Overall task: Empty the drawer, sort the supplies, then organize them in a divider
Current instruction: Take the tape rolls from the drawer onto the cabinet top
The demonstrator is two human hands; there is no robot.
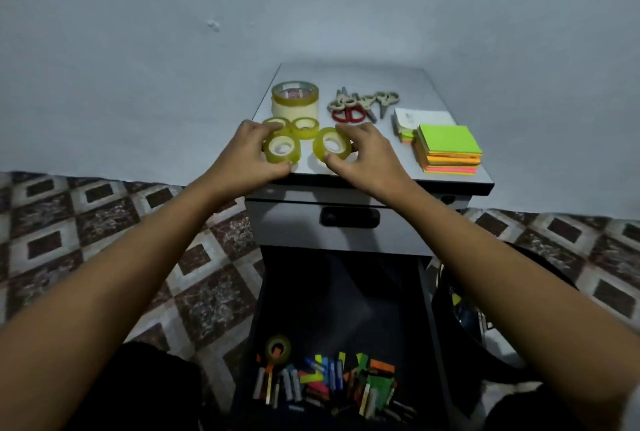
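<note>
On the grey cabinet top (pixel 429 91), my left hand (pixel 247 150) grips a small yellow tape roll (pixel 282 149) and my right hand (pixel 367 153) grips another small yellow tape roll (pixel 331 145), tilted on edge. Two more small rolls (pixel 305 127) lie just behind them. A large tape stack (pixel 295 100) stands at the back left. Scissors (pixel 360 105) lie at the back middle, sticky note pads (pixel 448 150) at the right. Below, the open dark drawer (pixel 346 299) holds one tape roll (pixel 277 349), markers and coloured paper tabs (pixel 332 382).
A shut drawer front with a black handle (pixel 349 217) sits under the cabinet top. A black round chair edge (pixel 485 320) is at the drawer's right. Patterned tiled floor (pixel 104 223) spreads to both sides. A plain wall (pixel 242 15) stands behind.
</note>
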